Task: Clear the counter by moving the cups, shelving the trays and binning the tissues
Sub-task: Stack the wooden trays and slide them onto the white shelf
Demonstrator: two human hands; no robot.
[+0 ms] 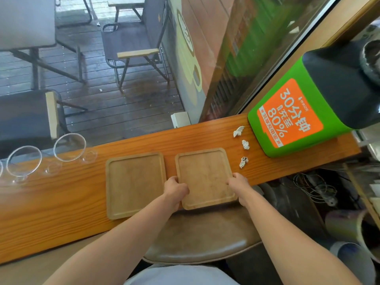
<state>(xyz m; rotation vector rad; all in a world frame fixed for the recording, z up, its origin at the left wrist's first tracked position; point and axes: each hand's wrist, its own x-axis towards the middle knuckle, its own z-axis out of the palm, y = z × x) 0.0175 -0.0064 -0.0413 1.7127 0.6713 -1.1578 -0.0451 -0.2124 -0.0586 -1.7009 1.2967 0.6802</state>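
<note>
Cups: I see clear glass cups at the far left of the tabletop (61, 204). One (24, 161) and another (70, 147) lie on their sides with their wide rims towards me, and a third is cut off by the left edge of the picture.
Left tray: a square wooden tray (134, 185) lies flat on the tabletop, just beside the right tray and apart from both my hands.
Left grip: my left hand (176, 189) is closed on the left edge of the right tray, with the fingers curled under the rim and the thumb on top.
Right tray: the second wooden tray (205, 177) is held between my two hands. Its near edge juts past the tabletop's front edge, over the brown stool seat (197, 241). I cannot tell whether it is lifted or resting on the wood.
Right grip: my right hand (238, 187) is closed on the right edge of the same tray, fingertips on the rim.
Tissues: three crumpled white tissues lie in a line on the tabletop right of the held tray, far one (238, 131), middle one (245, 144) and near one (243, 162). None touches the tray.
Writing: a green and black box (308, 103) stands at the right end of the tabletop. Its orange label (292, 113) reads "30分钟", "充至" and "80%". The smaller print on it is too fine for me to read.
</note>
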